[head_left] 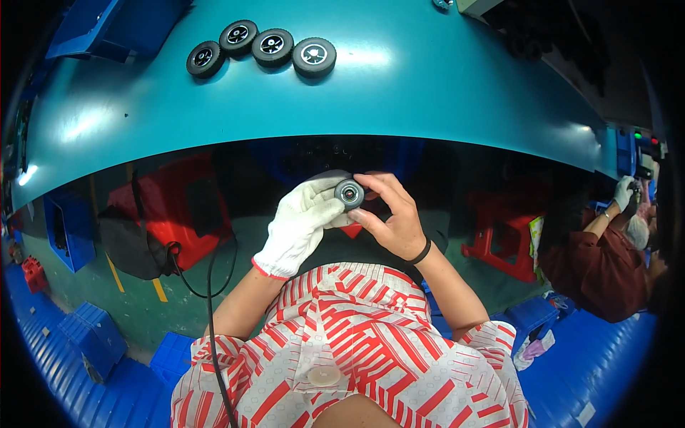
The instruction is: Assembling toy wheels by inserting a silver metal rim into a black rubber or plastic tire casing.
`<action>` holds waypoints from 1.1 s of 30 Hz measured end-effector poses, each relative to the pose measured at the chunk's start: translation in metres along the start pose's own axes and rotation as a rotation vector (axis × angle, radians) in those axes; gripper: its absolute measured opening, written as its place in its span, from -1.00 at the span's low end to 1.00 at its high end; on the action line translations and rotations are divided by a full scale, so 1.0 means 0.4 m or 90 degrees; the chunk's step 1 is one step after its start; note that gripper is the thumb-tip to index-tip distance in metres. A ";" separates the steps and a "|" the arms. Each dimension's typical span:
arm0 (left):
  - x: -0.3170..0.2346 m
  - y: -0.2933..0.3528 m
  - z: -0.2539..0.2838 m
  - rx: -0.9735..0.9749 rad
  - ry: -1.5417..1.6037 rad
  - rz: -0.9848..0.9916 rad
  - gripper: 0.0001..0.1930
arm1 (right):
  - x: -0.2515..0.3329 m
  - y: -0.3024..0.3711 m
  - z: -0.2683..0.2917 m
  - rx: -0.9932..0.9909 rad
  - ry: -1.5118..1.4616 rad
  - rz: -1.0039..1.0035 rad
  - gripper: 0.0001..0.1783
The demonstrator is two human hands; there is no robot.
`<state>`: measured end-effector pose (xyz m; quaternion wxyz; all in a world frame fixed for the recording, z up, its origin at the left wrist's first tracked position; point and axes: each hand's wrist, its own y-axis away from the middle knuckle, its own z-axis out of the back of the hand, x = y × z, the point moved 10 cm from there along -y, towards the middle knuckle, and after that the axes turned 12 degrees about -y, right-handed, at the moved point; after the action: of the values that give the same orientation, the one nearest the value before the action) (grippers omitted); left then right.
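Observation:
A small dark wheel (342,202) with a shiny round hub is held in front of my body, just off the near edge of the table. My left hand (300,221), in a white glove with a red cuff, grips it from the left. From the right, the bare fingers and thumb of my right hand (397,220) close on its rim. A black band circles my right wrist. Across the table, several black-tyred wheels (272,47) with dark and silver hubs lie in a loose row.
The table (399,100) has a teal top with a curved-looking near edge. A blue bin (114,28) stands at its far left. Red stools (168,207) are below the table, with a black bag (128,246) and cable at left. A co-worker (606,264) sits at right.

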<state>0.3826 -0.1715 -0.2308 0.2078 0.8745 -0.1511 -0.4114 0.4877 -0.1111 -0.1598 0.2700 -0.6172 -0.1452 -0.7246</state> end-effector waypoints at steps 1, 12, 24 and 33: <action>-0.007 0.004 -0.002 -0.013 -0.013 -0.007 -0.56 | -0.017 0.001 -0.007 0.019 -0.021 -0.044 -0.48; -0.010 0.015 0.005 -0.068 -0.022 0.005 -0.59 | -0.025 0.007 -0.008 0.012 -0.063 -0.042 -0.54; -0.023 0.011 0.021 -0.079 -0.152 -0.023 -0.61 | -0.147 0.048 -0.040 -0.002 -0.342 -0.324 -0.74; -0.003 0.011 0.036 -0.150 -0.153 -0.035 -0.57 | -0.167 0.064 -0.047 -0.102 -0.446 -0.382 -0.71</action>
<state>0.3701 -0.1784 -0.2362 0.2780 0.7924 -0.1014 -0.5334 0.4931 -0.1279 -0.2316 -0.0656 -0.7745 -0.3432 -0.5273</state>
